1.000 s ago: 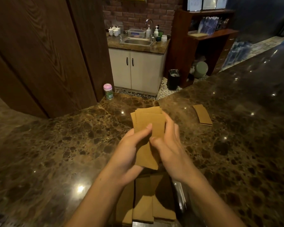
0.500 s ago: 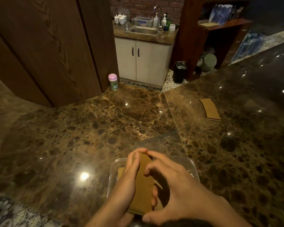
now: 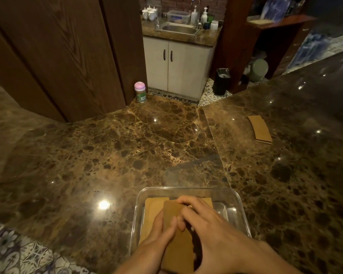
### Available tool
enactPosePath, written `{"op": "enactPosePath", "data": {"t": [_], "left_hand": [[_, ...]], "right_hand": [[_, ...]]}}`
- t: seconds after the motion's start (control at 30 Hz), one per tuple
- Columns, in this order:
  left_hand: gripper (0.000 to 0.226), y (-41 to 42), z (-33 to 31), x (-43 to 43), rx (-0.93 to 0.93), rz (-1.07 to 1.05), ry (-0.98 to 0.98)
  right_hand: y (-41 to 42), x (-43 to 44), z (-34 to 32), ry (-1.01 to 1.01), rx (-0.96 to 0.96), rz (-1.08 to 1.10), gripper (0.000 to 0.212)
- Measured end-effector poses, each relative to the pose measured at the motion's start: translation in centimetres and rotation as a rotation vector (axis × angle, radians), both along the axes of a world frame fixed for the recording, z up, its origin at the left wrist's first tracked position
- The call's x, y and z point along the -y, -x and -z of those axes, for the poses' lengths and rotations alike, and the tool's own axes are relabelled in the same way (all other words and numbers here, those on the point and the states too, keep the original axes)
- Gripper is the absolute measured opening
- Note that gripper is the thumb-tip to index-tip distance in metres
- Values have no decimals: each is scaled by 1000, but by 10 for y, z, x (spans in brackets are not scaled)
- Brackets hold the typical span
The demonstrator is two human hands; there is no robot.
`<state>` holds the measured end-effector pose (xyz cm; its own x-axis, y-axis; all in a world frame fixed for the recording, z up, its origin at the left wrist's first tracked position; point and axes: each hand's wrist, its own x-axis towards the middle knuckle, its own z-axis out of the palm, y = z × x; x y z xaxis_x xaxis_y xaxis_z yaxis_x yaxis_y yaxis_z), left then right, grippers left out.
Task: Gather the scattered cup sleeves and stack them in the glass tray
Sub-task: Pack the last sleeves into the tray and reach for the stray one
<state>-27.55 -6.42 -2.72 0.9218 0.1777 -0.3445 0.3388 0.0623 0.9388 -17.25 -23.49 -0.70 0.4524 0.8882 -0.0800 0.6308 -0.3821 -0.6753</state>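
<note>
Lowered since before, the cup sleeves point(image 3: 180, 252) sat inside the glass tray point(image 3: 186, 188), left hand point(image 3: 156, 240) and right hand point(image 3: 210, 230) both clasping them. Stray sleeves point(image 3: 259, 129) lay well apart on the counter point(image 3: 107, 155) to the right; a pink-lidded jar point(image 3: 140, 91) stood farther back.

The held sleeves point(image 3: 178, 248) run off the bottom edge of the view between the two hands, so their near end is unseen and their number cannot be told. The left hand point(image 3: 156, 242) shows its back and thumb; its fingers are hidden under the bundle. The right hand point(image 3: 212, 234) covers the bundle's right edge and much of the tray sleeves point(image 3: 152, 206) beneath. Both forearms are cut off. Of the glass tray point(image 3: 186, 188), the near wall is hidden behind the hands. Well beyond the right hand, the far sleeves point(image 3: 259, 129) are too small to count.
</note>
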Motion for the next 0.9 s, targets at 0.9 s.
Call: {"op": "enactPosePath", "data": {"t": [0.9], "left_hand": [[72, -20, 18, -13, 237, 747, -1506]], "right_hand": [[-7, 0, 39, 265, 175, -40, 83]]}}
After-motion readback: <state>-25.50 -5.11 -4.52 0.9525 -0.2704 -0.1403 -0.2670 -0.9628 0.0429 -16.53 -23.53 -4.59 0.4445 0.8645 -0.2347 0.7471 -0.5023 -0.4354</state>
